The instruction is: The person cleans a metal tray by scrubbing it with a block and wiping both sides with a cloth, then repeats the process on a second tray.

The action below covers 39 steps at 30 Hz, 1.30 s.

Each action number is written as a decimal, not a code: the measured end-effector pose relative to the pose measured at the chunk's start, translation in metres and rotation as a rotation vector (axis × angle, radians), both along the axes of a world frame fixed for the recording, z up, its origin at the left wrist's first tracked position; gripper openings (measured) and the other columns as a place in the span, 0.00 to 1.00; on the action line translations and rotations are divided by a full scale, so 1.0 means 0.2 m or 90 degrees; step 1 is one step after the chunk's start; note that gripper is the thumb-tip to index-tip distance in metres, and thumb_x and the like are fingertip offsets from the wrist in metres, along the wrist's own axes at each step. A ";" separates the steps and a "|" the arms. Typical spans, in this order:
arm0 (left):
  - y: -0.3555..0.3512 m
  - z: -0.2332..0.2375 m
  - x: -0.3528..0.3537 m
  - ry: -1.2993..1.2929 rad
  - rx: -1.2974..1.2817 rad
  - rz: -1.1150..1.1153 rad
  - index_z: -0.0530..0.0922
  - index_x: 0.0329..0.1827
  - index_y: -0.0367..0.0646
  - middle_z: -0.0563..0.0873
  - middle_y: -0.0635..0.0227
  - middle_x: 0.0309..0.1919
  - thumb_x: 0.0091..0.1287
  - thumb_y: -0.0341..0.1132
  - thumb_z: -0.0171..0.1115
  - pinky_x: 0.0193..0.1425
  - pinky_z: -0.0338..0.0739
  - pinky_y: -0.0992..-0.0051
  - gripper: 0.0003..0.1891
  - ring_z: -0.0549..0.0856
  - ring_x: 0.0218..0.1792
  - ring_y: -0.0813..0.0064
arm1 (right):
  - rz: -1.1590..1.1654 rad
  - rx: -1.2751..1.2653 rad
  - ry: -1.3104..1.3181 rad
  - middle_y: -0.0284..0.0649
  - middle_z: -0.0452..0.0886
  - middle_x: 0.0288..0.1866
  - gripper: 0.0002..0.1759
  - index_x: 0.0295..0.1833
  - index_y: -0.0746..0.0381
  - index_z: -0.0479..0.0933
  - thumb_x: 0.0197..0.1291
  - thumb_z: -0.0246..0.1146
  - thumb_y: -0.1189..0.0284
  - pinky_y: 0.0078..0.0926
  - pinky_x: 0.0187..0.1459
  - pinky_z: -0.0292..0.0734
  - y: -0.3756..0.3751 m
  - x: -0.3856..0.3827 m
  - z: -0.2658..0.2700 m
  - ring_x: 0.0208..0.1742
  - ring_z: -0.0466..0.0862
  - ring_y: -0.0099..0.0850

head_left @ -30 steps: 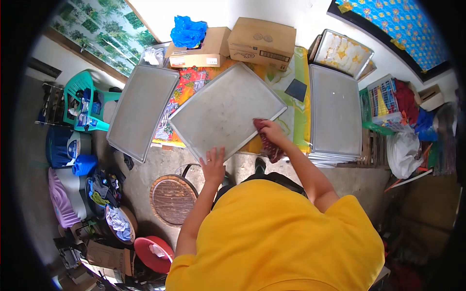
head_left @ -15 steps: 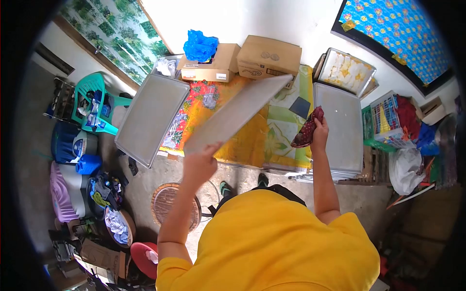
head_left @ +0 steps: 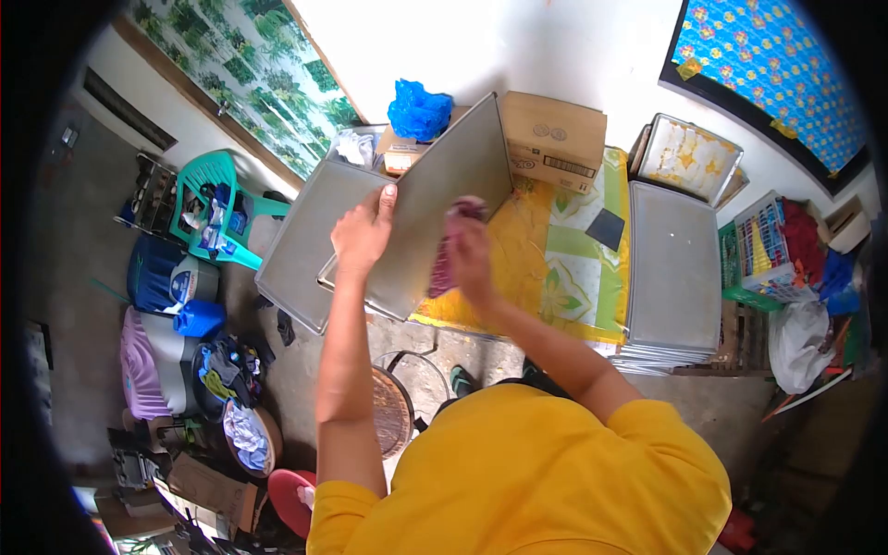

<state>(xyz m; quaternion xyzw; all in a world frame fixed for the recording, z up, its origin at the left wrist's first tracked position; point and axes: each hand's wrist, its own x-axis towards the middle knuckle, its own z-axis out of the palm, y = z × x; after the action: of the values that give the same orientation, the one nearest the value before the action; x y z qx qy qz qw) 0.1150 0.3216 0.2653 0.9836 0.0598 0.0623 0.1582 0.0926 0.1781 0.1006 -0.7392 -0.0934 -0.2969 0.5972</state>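
The tray (head_left: 427, 208), flat a second ago, now tilts steeply over the table (head_left: 518, 301), its edge in the left hand's (head_left: 363, 236) grip. The right hand (head_left: 474, 264) clutches a cloth (head_left: 442, 270) by that raised face, seemingly within reach.

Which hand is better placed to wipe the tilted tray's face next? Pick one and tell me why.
Right, most likely. The right hand holds the dark red cloth in front of the tilted tray, while the left hand seems busy holding the tray by its edge.
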 end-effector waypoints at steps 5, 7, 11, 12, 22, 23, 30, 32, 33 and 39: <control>0.02 -0.09 0.01 -0.043 0.025 0.027 0.82 0.51 0.50 0.87 0.47 0.35 0.74 0.62 0.32 0.50 0.77 0.50 0.32 0.85 0.42 0.42 | -0.059 -0.100 -0.118 0.47 0.69 0.64 0.22 0.65 0.61 0.72 0.64 0.57 0.72 0.46 0.64 0.61 0.50 0.07 0.12 0.63 0.67 0.49; 0.06 -0.11 0.02 -0.110 -0.013 0.017 0.82 0.47 0.50 0.86 0.47 0.33 0.74 0.61 0.32 0.48 0.77 0.50 0.31 0.85 0.40 0.42 | -0.132 -0.072 -0.132 0.48 0.70 0.64 0.21 0.63 0.64 0.72 0.65 0.55 0.71 0.47 0.63 0.60 0.52 0.17 0.21 0.62 0.67 0.49; 0.06 -0.15 0.04 -0.127 0.052 -0.006 0.83 0.41 0.50 0.86 0.53 0.28 0.73 0.59 0.43 0.39 0.78 0.53 0.25 0.85 0.34 0.46 | -0.342 0.028 -0.102 0.52 0.72 0.63 0.20 0.60 0.69 0.72 0.69 0.51 0.69 0.49 0.64 0.59 0.32 0.49 0.28 0.61 0.68 0.51; 0.07 -0.20 0.07 -0.160 0.094 -0.016 0.83 0.38 0.50 0.87 0.60 0.25 0.71 0.56 0.51 0.33 0.78 0.57 0.21 0.86 0.28 0.51 | -0.379 0.052 -0.087 0.53 0.72 0.62 0.20 0.60 0.69 0.72 0.70 0.51 0.68 0.49 0.64 0.59 0.26 0.57 0.28 0.61 0.68 0.51; 0.08 -0.29 0.08 -0.326 0.107 -0.086 0.82 0.32 0.51 0.86 0.68 0.22 0.66 0.49 0.62 0.23 0.74 0.64 0.13 0.85 0.22 0.59 | -0.484 0.609 0.477 0.55 0.80 0.53 0.21 0.57 0.65 0.75 0.71 0.48 0.62 0.49 0.51 0.74 -0.33 0.83 -0.34 0.50 0.81 0.49; 0.07 -0.28 0.08 -0.332 0.111 -0.089 0.82 0.32 0.51 0.86 0.68 0.22 0.67 0.49 0.61 0.22 0.74 0.64 0.13 0.85 0.22 0.59 | -0.430 0.684 0.524 0.54 0.80 0.52 0.21 0.56 0.65 0.75 0.71 0.47 0.62 0.47 0.49 0.75 -0.29 0.75 -0.36 0.49 0.82 0.49; 0.09 -0.28 0.12 -0.294 0.137 -0.062 0.80 0.31 0.52 0.84 0.65 0.19 0.68 0.52 0.58 0.22 0.73 0.61 0.15 0.84 0.20 0.58 | -0.451 0.266 0.621 0.56 0.79 0.54 0.21 0.56 0.67 0.73 0.71 0.45 0.63 0.45 0.56 0.72 0.34 0.31 -0.78 0.55 0.79 0.52; 0.08 -0.28 0.12 -0.283 0.156 -0.045 0.80 0.31 0.53 0.84 0.64 0.19 0.68 0.53 0.57 0.22 0.74 0.60 0.15 0.84 0.21 0.56 | -0.387 0.272 0.680 0.57 0.78 0.56 0.21 0.57 0.68 0.72 0.71 0.45 0.64 0.45 0.58 0.71 0.55 0.11 -0.71 0.57 0.77 0.54; 0.07 -0.28 0.12 -0.277 0.165 -0.037 0.80 0.31 0.53 0.84 0.63 0.18 0.68 0.53 0.57 0.22 0.74 0.59 0.16 0.84 0.21 0.55 | -0.357 0.326 0.735 0.58 0.77 0.56 0.20 0.56 0.68 0.72 0.71 0.45 0.64 0.46 0.57 0.71 0.65 0.03 -0.69 0.57 0.77 0.55; 0.07 -0.27 0.10 -0.337 0.199 -0.060 0.75 0.28 0.51 0.82 0.65 0.16 0.69 0.49 0.57 0.20 0.74 0.62 0.15 0.83 0.18 0.59 | 0.295 0.304 0.955 0.47 0.82 0.48 0.16 0.51 0.66 0.76 0.67 0.52 0.67 0.41 0.47 0.77 0.74 -0.35 -0.47 0.47 0.82 0.41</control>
<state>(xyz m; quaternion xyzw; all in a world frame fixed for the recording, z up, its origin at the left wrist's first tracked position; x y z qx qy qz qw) 0.1358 0.3351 0.2111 0.9474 -0.0393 0.3171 0.0178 0.0226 0.3263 0.0062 -0.5561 0.2463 0.3954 0.6883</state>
